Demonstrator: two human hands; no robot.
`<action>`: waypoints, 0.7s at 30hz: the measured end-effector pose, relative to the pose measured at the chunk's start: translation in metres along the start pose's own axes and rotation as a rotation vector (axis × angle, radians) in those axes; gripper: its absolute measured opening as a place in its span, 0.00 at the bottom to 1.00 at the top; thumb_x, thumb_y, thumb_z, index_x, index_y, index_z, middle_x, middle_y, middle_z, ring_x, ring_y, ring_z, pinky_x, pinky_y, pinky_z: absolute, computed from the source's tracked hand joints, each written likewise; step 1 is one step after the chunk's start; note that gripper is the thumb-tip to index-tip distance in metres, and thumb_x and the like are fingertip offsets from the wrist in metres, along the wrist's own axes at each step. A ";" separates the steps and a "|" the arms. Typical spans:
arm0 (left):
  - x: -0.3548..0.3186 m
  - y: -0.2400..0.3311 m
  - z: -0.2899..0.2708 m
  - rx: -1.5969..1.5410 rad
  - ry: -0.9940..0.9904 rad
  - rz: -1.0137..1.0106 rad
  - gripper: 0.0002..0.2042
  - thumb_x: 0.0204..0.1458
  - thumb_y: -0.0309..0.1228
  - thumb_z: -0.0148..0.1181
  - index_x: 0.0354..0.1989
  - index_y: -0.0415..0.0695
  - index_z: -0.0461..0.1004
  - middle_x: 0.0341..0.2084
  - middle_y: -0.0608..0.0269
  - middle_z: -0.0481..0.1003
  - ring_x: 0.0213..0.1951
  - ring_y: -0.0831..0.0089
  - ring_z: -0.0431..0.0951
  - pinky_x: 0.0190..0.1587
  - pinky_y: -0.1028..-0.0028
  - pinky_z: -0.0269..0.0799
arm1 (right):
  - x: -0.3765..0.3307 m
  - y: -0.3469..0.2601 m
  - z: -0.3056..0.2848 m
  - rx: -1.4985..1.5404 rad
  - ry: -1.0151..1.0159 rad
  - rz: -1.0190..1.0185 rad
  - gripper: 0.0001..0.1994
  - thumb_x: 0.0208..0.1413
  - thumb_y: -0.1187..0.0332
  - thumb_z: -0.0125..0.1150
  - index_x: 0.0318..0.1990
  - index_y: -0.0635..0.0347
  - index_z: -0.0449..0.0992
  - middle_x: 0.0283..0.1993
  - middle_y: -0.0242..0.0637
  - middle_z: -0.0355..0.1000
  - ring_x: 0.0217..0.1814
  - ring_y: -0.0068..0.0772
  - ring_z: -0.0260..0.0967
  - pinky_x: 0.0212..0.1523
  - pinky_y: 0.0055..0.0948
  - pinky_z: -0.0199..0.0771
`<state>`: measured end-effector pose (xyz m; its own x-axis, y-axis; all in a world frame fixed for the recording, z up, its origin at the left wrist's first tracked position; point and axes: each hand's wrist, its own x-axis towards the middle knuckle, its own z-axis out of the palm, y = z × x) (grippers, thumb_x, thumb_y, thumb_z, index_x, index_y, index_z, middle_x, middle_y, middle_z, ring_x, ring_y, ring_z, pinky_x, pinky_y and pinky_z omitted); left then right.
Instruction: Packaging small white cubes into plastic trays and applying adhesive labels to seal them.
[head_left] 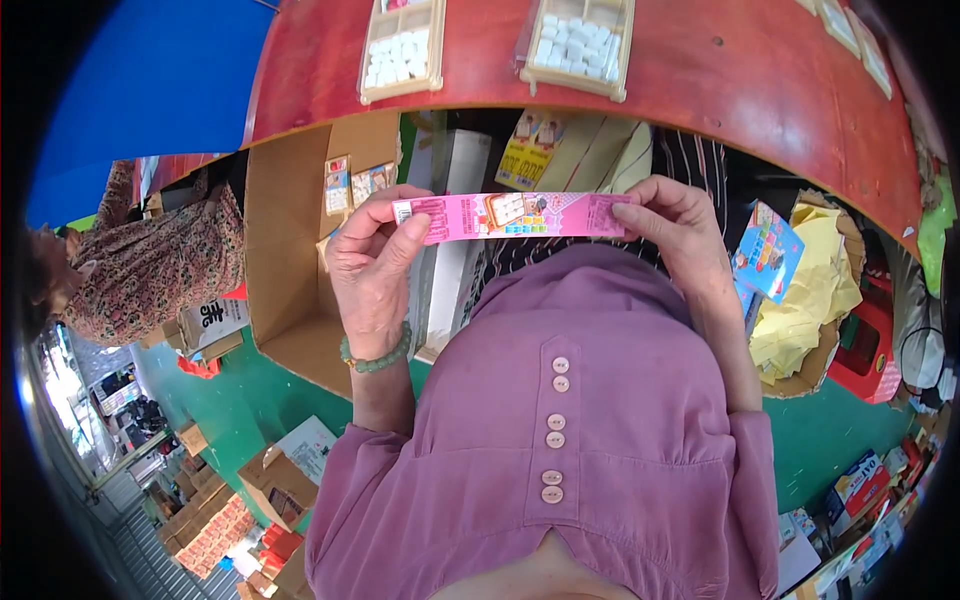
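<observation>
I hold a long pink printed paper strip stretched level in front of my chest. My left hand, with a green bead bracelet on its wrist, pinches the strip's left end between thumb and fingers. My right hand pinches the right end. Beyond the strip lies the red table, where two cream trays filled with small white blocks sit near the edge.
An open cardboard box with small printed packs stands on the green floor at left. Another person in a patterned top is at far left. Yellow paper and a red stool sit at right. Stacked cartons lie lower left.
</observation>
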<state>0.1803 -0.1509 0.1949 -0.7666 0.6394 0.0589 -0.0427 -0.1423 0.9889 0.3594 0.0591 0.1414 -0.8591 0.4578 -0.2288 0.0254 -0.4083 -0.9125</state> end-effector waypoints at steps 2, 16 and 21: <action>0.010 -0.001 0.008 -0.029 -0.007 -0.007 0.08 0.49 0.17 0.61 0.38 0.34 0.74 0.38 0.57 0.76 0.38 0.77 0.74 0.44 0.78 0.70 | 0.001 -0.013 0.000 0.004 0.028 -0.022 0.02 0.53 0.75 0.61 0.32 0.63 0.75 0.27 0.29 0.73 0.27 0.15 0.66 0.30 0.15 0.67; 0.148 -0.016 0.081 0.315 0.078 0.219 0.09 0.45 0.28 0.68 0.30 0.36 0.76 0.23 0.66 0.77 0.24 0.86 0.71 0.27 0.83 0.68 | 0.056 -0.079 -0.016 -0.166 0.399 -0.272 0.07 0.51 0.68 0.66 0.28 0.57 0.73 0.19 0.25 0.69 0.16 0.10 0.63 0.15 0.10 0.62; 0.169 -0.021 0.086 0.299 0.021 0.199 0.11 0.44 0.30 0.70 0.29 0.37 0.74 0.24 0.63 0.78 0.25 0.86 0.73 0.27 0.82 0.70 | 0.073 -0.092 -0.024 -0.257 0.423 -0.233 0.09 0.51 0.65 0.67 0.28 0.58 0.73 0.19 0.24 0.68 0.16 0.10 0.63 0.16 0.10 0.62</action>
<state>0.1067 0.0256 0.1962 -0.7546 0.6049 0.2542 0.2955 -0.0327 0.9548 0.3071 0.1491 0.2010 -0.5779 0.8122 -0.0791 0.0292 -0.0763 -0.9967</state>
